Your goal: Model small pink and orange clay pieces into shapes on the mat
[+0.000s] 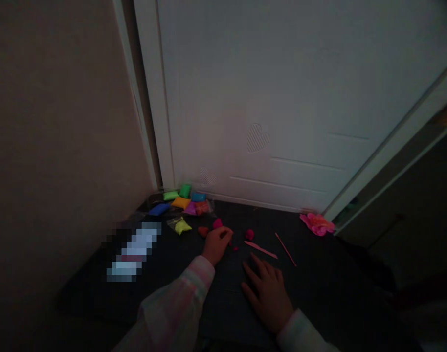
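Note:
My left hand (pixel 218 244) is closed, thumb and fingers bent together in a pinch. What sits between its fingertips is too small and dark to make out. Just beside the fingertips lies a tiny red-pink bit of clay (pixel 235 249). Behind this hand are a magenta clay lump (pixel 217 223) and an orange-brown clay lump (pixel 203 231), both partly covered. My right hand (pixel 265 288) rests palm down on the dark table with its fingers spread, holding nothing. Beyond its fingers lie a pink clay knife (pixel 260 249), a round magenta clay ball (pixel 249 234) and a thin pink stick tool (pixel 285 249).
Several coloured clay packets (pixel 181 202) are grouped at the back left, with a yellow packet (pixel 182 226) nearer. A blurred-out pale object (pixel 135 249) lies on the left. A crumpled pink item (pixel 318 224) is at the back right. A white door (pixel 223 98) borders the table's far edge.

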`<move>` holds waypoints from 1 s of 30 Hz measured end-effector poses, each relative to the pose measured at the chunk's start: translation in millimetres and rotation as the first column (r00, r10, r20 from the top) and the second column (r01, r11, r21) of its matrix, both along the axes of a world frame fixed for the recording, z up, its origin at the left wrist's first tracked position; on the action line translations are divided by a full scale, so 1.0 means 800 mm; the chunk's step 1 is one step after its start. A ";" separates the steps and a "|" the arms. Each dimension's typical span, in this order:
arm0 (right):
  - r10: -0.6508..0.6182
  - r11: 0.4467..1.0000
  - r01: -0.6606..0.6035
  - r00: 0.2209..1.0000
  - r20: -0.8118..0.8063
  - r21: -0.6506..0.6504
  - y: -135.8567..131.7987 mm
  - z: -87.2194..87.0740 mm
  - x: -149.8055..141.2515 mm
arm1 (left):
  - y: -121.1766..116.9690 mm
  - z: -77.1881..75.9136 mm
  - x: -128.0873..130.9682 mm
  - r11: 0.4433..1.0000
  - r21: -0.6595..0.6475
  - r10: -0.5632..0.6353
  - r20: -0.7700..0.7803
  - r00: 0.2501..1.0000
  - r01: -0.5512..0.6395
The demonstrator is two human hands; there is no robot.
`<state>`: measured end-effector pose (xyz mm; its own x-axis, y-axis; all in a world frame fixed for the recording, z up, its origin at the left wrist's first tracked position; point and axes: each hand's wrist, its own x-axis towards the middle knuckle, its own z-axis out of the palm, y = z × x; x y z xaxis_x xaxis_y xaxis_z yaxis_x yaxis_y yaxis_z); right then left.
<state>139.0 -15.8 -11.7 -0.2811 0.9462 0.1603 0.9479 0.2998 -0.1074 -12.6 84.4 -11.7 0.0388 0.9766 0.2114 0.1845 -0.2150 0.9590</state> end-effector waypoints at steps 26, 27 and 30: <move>-0.074 0.997 0.074 0.997 0.029 -0.010 0.003 -0.001 0.001 | 0.000 -0.003 -0.001 1.000 -0.019 -0.001 -0.029 1.000 0.001; -0.042 0.999 0.043 0.999 0.034 -0.016 0.003 -0.002 0.001 | 0.000 -0.003 0.000 1.000 -0.020 -0.001 -0.029 1.000 0.001; 0.075 0.996 -0.073 0.996 0.046 -0.043 0.004 -0.002 0.003 | -0.001 -0.001 0.000 1.000 -0.017 -0.006 -0.029 1.000 0.006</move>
<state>141.7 -12.4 -13.4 -0.3566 0.9282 0.1063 0.9278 0.3652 -0.0762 -12.6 83.7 -12.5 0.0506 0.9798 0.1933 0.2113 -0.1997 0.9568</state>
